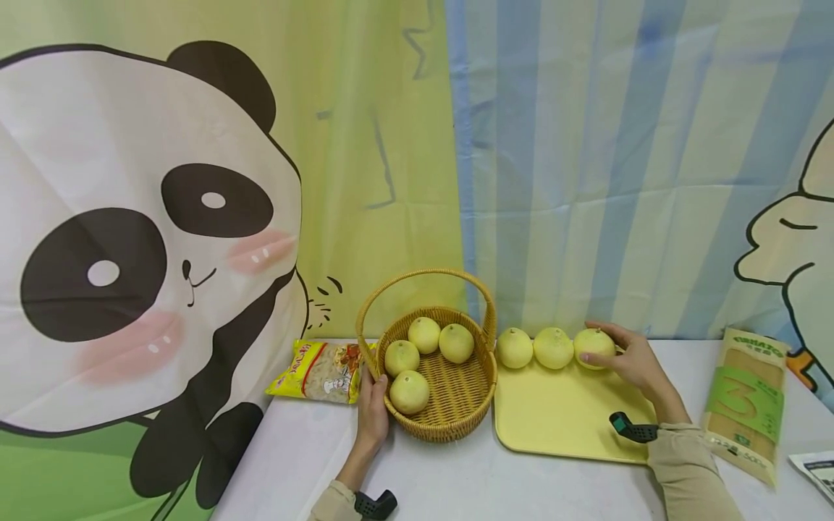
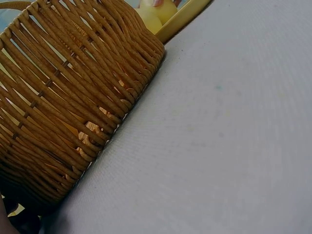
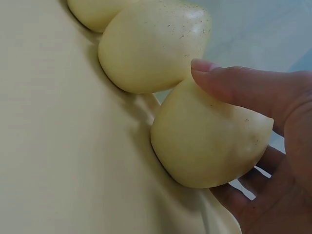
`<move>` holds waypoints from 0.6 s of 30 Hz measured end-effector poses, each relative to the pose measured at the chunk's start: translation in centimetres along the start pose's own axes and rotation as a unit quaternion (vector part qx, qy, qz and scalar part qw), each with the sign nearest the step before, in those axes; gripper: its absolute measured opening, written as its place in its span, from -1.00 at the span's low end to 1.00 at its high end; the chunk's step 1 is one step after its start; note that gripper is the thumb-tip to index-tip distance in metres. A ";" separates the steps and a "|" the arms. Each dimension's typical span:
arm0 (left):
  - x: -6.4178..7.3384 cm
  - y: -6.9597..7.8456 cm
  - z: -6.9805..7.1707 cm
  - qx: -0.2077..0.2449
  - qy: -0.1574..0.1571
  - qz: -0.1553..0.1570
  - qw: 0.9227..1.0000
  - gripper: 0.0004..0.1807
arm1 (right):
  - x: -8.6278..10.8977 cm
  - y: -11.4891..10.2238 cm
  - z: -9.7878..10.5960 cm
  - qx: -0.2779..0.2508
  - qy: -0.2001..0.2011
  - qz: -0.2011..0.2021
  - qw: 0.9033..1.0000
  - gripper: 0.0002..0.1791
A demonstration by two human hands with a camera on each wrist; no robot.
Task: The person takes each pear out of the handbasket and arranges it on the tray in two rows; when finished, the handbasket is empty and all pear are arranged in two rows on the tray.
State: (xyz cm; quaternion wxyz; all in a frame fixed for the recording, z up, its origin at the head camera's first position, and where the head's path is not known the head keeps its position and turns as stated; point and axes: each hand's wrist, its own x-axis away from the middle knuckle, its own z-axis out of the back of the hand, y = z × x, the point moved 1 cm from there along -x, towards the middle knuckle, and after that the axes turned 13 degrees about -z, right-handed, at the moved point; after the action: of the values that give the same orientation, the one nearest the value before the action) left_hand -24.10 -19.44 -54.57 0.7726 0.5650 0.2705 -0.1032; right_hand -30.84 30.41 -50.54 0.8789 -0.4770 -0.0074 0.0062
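Observation:
In the head view, a wicker basket (image 1: 433,430) with a tall arched handle stands on the table with several pale yellow-green melons (image 1: 410,393) inside. My left hand (image 1: 373,411) holds the basket's left side, thumb near the rim; the fingers are partly hidden. The left wrist view is mostly filled by the basket's woven wall (image 2: 73,83). Three melons sit in a row along the far edge of a yellow tray (image 1: 567,420). Around the rightmost melon (image 3: 209,136) my right hand (image 1: 635,358) has its thumb on one side and fingers on the other.
Left of the basket lies a yellow snack-like bag (image 1: 322,373) with a clear window. A noodle packet (image 1: 746,405) with a green band lies right of the tray, and part of a white packet (image 1: 817,470) shows at the right edge. A printed curtain (image 1: 554,181) hangs behind the table.

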 end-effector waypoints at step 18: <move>-0.1 0.1 0.1 0.011 -0.004 -0.003 1.000 -0.35 | 1.0 -5.1 -1.0 0.044 0.085 0.055 0.994 -0.12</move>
State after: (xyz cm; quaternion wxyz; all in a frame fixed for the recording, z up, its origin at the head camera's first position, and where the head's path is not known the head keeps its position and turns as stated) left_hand -24.08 -19.47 -54.39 0.7672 0.5720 0.2683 -0.1104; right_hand -29.76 26.87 -46.81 0.8949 -0.4359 0.0941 0.0146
